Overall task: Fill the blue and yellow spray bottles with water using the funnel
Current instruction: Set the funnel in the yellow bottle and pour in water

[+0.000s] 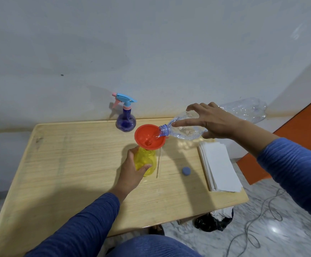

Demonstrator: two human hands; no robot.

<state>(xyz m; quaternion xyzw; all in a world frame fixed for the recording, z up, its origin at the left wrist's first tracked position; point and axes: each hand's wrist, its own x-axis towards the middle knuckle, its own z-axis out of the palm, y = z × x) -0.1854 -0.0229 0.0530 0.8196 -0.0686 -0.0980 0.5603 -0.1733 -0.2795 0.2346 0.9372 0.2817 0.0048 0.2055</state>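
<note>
My left hand (132,171) is nearest to me. Its fingers and thumb curl round the yellow spray bottle (145,162) and hold it upright on the table (73,164). This bottle has no spray top on it. I cannot see where that top is.

Just right of the yellow bottle a thin stick (158,162) lies on the table. A little farther right is a small blue cap (186,171). I think it comes from the water bottle. Past it, at the right edge of the table, sits a stack of white paper (218,166).

The red funnel (149,136) stands in the neck of the yellow bottle. My right hand (212,121) grips the clear water bottle (183,129) and tips it on its side. Its open mouth is over the funnel, and water runs into it. Some water is left in the clear bottle. I cannot tell how full the yellow bottle is.

At the far edge of the table, by the wall, stands the blue spray bottle (126,121). Its spray top is on. I think that one is filled, but I cannot see the water in it.

So I think I am on the second bottle. What is left is to finish pouring, lift the funnel out and put the top on.
</note>
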